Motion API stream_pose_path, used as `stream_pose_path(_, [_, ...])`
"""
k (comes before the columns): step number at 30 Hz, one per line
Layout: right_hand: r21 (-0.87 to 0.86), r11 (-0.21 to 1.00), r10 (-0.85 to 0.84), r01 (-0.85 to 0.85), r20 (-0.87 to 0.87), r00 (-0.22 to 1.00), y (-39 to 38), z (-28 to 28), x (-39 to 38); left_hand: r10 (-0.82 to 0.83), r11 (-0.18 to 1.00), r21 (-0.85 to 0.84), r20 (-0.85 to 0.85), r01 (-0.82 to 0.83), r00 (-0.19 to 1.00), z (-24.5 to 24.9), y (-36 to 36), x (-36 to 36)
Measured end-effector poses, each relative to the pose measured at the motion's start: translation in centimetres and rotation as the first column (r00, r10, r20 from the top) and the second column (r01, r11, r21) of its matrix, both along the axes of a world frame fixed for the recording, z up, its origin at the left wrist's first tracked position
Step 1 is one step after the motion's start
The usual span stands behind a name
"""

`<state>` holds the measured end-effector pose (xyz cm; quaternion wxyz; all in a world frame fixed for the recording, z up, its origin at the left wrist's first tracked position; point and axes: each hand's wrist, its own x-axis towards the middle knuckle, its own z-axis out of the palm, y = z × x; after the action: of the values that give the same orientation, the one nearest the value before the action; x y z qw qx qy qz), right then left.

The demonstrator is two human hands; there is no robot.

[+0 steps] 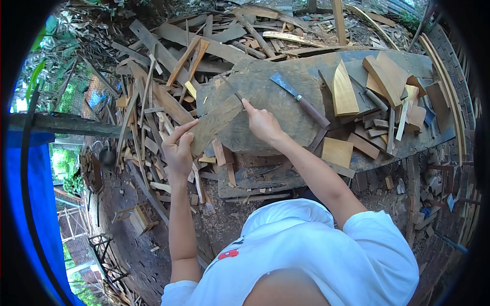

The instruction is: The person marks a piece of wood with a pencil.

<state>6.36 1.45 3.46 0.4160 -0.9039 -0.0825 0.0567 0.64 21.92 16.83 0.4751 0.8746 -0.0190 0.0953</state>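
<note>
So the piece in play is a flat wooden board (217,122), roughly between the two hands, slanting over the near side of a big round wooden slab (296,127). The left hand (177,149) has the near end: index finger stretched along the edge, thumb close by, looks like a light pinch to me. The right hand (264,124) is at the far end, index fingertip right by the corner and the other fingers curled under. There's a small dark sliver (238,96) at that fingertip, but I can't tell what it is, or whether the hand is actually gripping it or the board.

Handling-wise, I'd guess it's fairly light and pretty stiff, so no real bend. The face looks dull and rough, so I wouldn't expect it to be slippery, but splinters seem likely along the edges. Snapping it by hand? Doubt it, though a thin corner might chip along the grain.

Best hold IMO is thumb on the face and fingers underneath, near the left hand's end, with a second touch by the right fingertip so it doesn't swivel. Mind the wide-bladed knife (300,99) lying on the slab just past the right hand. The cut blocks (344,92) on the counter (326,60) are further out beyond it.
</note>
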Motion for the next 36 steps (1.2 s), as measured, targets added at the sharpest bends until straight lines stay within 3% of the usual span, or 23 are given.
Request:
stream_pose_path(4, [-0.034,0.994,0.099,-0.1,-0.021,0.995,-0.1,3.0,-3.6,-0.01,0.998,0.055,0.044,0.008,0.999,0.6,-1.0,-0.4])
stream_pose_path(7, [-0.062,0.995,0.08,-0.078,0.033,0.996,-0.9,2.5,-3.6,0.003,1.0,0.026,0.051,-0.004,0.999,0.6,-1.7,-0.3])
stream_pose_path(11, [-0.062,0.997,0.036,-0.038,-0.027,0.999,-0.6,0.5,0.1,-0.012,0.998,0.057,0.018,0.011,1.0,1.0,-2.0,-0.1])
stream_pose_path(15, [-0.016,0.998,0.065,-0.066,-0.021,0.998,-0.7,3.1,-2.8,-0.069,0.994,0.089,0.039,0.065,0.997,0.8,-1.5,-0.1])
stream_pose_path(16, [0.013,0.995,0.102,-0.102,-0.026,0.994,-0.6,3.6,-3.8,-0.105,0.992,0.081,0.146,0.094,0.984,0.2,-1.6,0.1])
stream_pose_path(21, [-0.022,0.998,0.062,-0.061,0.056,0.997,-0.3,1.7,-0.9,-0.002,0.997,0.079,-0.075,0.008,0.997,1.3,-0.9,0.1])
stream_pose_path(23, [-0.036,0.998,0.062,-0.059,0.082,0.995,-0.1,1.7,-0.9,0.006,0.999,-0.047,-0.147,-0.013,0.989,1.0,0.2,0.6])
stream_pose_path(24, [-0.065,0.997,0.059,-0.053,0.089,0.994,0.2,1.9,-1.7,-0.047,0.996,0.076,-0.025,0.049,0.999,1.2,-0.5,0.3])
stream_pose_path(25, [-0.093,0.994,0.06,-0.051,0.093,0.994,0.4,2.7,-2.3,-0.046,0.996,0.081,-0.018,0.047,0.999,0.9,-0.8,0.3])
stream_pose_path(27, [-0.107,0.99,0.09,-0.089,0.009,0.996,0.0,3.2,-2.7,-0.111,0.986,0.14,0.167,0.088,0.98,0.0,-1.2,0.1])
stream_pose_path(31, [-0.11,0.992,0.067,-0.061,0.051,0.996,-0.2,1.1,-0.2,0.029,0.998,-0.052,-0.193,-0.039,0.981,1.1,-0.9,0.1])
stream_pose_path(33, [-0.081,0.996,0.038,-0.033,0.064,0.997,0.7,0.6,0.5,0.031,0.998,-0.049,-0.167,-0.039,0.985,1.1,-0.9,0.1])
stream_pose_path(35, [-0.062,0.998,0.017,-0.015,0.028,0.999,0.8,0.5,0.2,-0.057,0.996,0.069,0.03,0.055,0.998,0.5,-0.8,-0.1])
stream_pose_path(36, [-0.064,0.998,0.011,-0.009,0.033,0.999,0.4,1.4,-0.6,-0.036,0.997,0.069,-0.024,0.037,0.999,0.5,-0.6,-0.3])
